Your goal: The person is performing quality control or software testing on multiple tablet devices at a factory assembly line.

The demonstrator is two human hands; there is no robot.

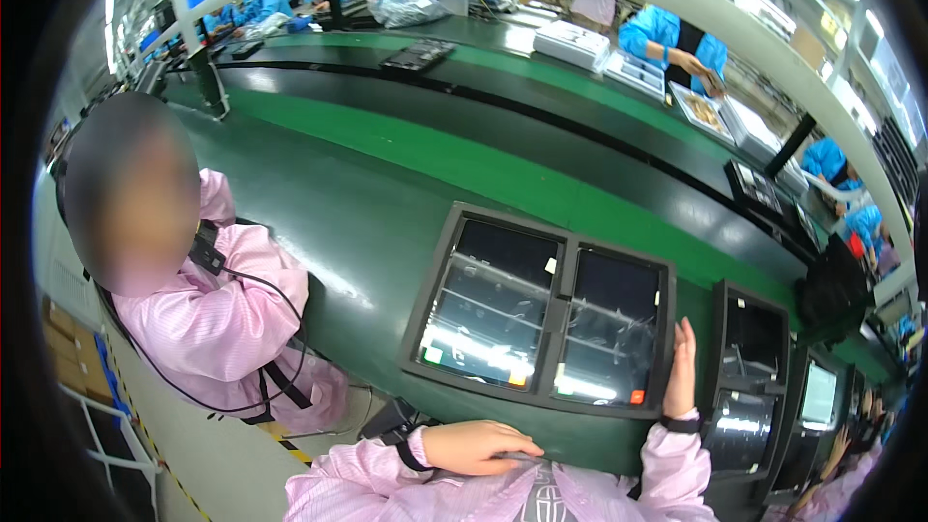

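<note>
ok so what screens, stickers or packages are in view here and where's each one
Grey tray on the green belt by the right hand: two dark glossy screens side by side.
Small stickers on those screens: pale near the top, orange at the lower corners.
Second tray to the right: dark screens stacked.
Clear plastic bag far up the line, crumpled.
Left hand rests at the belt's near edge.
</note>
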